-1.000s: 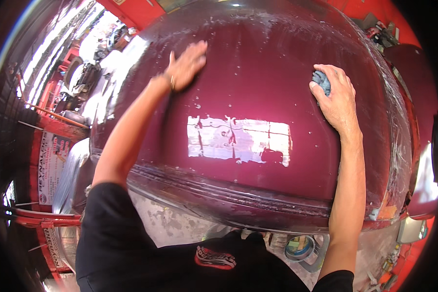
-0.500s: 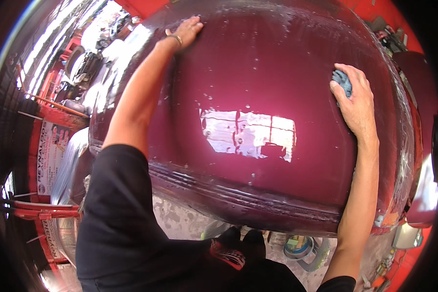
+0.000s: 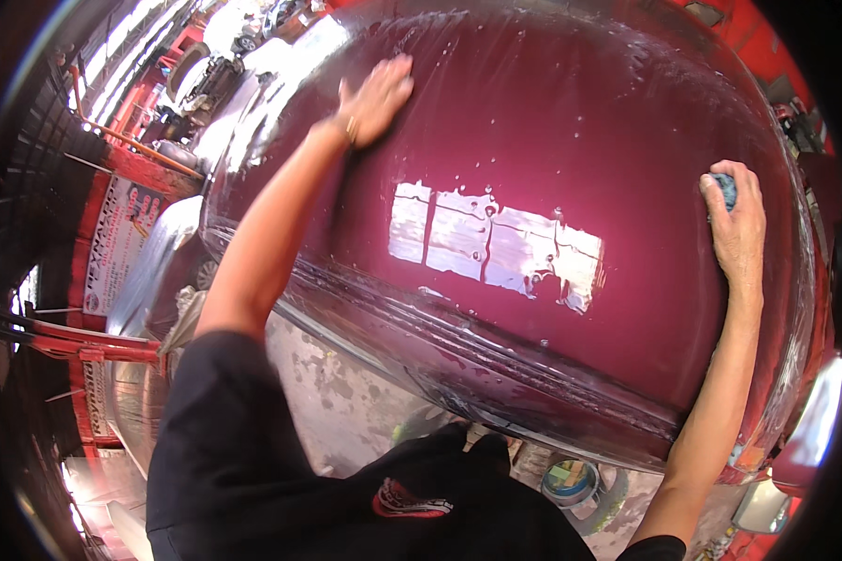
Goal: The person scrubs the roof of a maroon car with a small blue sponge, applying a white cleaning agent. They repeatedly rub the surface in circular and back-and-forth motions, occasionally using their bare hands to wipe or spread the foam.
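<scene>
In the head view, the one blue-grey wad (image 3: 725, 191) sits beneath the right hand (image 3: 741, 222), pinched between thumb and curled fingers near the right edge of one maroon panel (image 3: 533, 131); whether it is cloth or sponge, I cannot tell. The left hand (image 3: 374, 101), holding nothing, lies palm down with fingers extended and thumb out, toward the panel's far left corner; firm contact is unclear. One band (image 3: 351, 128) circles that wrist. The panel is glossy, broadly curved and wet, beaded with droplets, its near edge ridged. One round bucket (image 3: 571, 482) stands on the blotchy grey floor (image 3: 323, 393) beyond that near edge.
</scene>
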Demonstrator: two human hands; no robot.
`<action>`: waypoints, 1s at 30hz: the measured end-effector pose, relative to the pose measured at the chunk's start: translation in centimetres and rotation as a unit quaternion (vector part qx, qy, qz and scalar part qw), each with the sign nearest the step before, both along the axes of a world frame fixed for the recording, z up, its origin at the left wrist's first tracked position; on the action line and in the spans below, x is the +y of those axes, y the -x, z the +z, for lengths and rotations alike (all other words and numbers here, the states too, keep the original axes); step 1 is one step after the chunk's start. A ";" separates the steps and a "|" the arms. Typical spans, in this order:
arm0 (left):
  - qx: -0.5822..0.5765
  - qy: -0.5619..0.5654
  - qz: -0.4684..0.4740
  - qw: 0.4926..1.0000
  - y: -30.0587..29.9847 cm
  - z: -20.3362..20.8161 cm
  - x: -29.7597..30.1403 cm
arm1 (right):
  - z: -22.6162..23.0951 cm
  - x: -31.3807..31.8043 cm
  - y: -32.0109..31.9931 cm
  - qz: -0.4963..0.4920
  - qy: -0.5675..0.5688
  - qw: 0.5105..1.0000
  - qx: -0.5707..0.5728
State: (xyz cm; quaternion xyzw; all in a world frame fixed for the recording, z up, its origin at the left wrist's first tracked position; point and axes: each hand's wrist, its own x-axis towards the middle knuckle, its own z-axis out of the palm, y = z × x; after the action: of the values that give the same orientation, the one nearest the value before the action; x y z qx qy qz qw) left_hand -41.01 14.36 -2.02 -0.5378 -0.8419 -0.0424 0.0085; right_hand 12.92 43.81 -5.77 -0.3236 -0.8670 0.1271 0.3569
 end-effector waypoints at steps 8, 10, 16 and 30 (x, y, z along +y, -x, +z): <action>0.126 0.055 -0.091 0.986 -8.9 0.1 0.6 | -3.2 8.5 -6.7 -0.128 0.143 0.930 0.315; 0.089 -0.007 -0.127 0.988 -16.3 -0.8 -8.7 | -2.0 5.7 -3.2 -0.143 0.117 0.940 0.286; 0.034 -0.024 -0.114 0.993 -19.6 -0.7 -12.3 | 9.8 -13.0 20.9 0.057 0.115 0.984 0.121; 0.000 0.009 -0.077 0.997 -16.3 -2.2 -22.8 | -0.3 -4.3 -3.7 -0.072 -0.019 0.996 -0.040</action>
State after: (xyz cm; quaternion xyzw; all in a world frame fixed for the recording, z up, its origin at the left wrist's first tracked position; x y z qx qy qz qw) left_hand -24.71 -8.41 -4.19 -0.6009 -0.7986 -0.0356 0.0004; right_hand 16.62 39.48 -6.12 -0.3835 -0.8574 0.0715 0.3358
